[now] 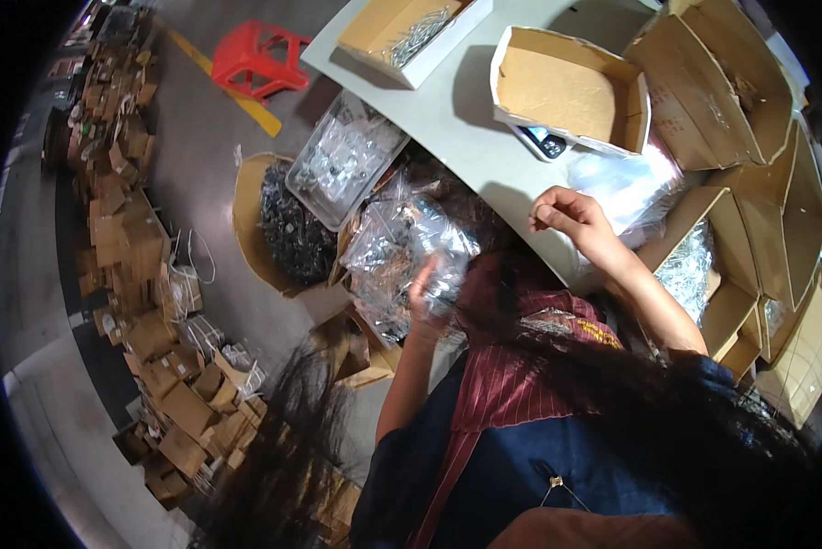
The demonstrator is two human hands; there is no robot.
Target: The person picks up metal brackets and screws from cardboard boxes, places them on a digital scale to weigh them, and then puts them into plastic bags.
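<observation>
My left hand (427, 291) is at a pile of clear plastic bags (397, 247) with small parts inside, beside the table's edge. It is smeared by motion, so I cannot see whether its fingers hold anything. My right hand (573, 220) is raised over the near edge of the pale table (466, 123). Its fingers are curled with the thumb pressed to them, and whatever they may hold is too small to make out. Just beyond it lie shiny clear plastic bags (626, 188). A shallow cardboard box (567, 87) rests over a small device with a dark display (546, 143).
At the table's far end, a white-sided box (452, 41) holds thin metal pieces. A clear plastic tub (345, 169) of small bags stands by a carton of black parts (251, 220). Open cartons (704, 82) crowd the right. A red stool (246, 59) and piled cardboard (141, 238) are leftward.
</observation>
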